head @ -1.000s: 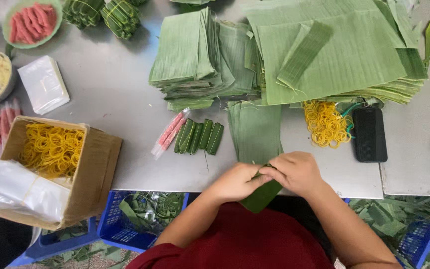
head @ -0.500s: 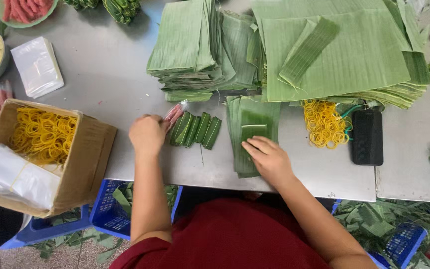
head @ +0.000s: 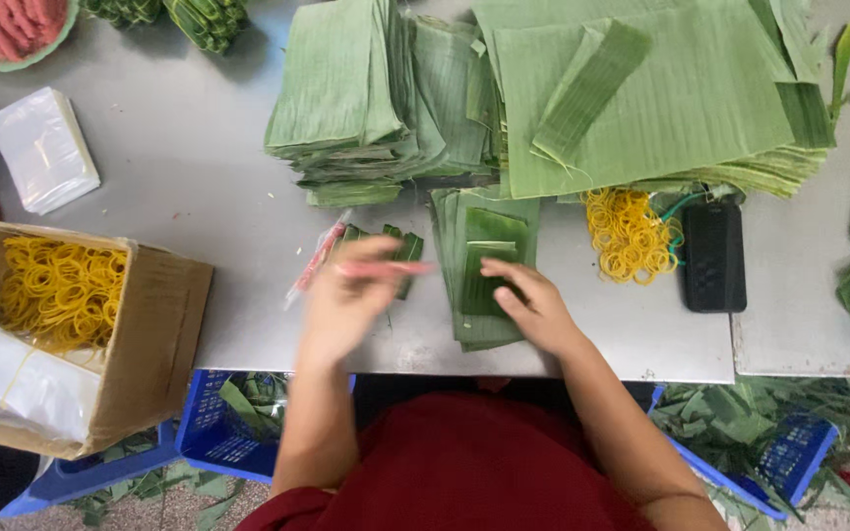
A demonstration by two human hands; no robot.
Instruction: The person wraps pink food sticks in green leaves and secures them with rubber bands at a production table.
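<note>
the fingers (head: 378, 270) of the left hand (head: 346, 310) are pinched shut on a thin pink stick (head: 386, 267), blurred, held just above the grey table (head: 199, 167) beside a few small folded leaf strips (head: 407, 248). the right hand (head: 533, 307) lies flat, fingers spread and gripping nothing, pressing a small folded leaf piece (head: 492, 256) onto a short stack of leaves (head: 466, 324). that stick looks light, soft and easily squashed, best taken mid-length. the leaf seems thin, springy and apt to split along its grain.

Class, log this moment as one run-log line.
left hand: holds pink stick | right hand: presses folded leaf | surface: grey table
</note>
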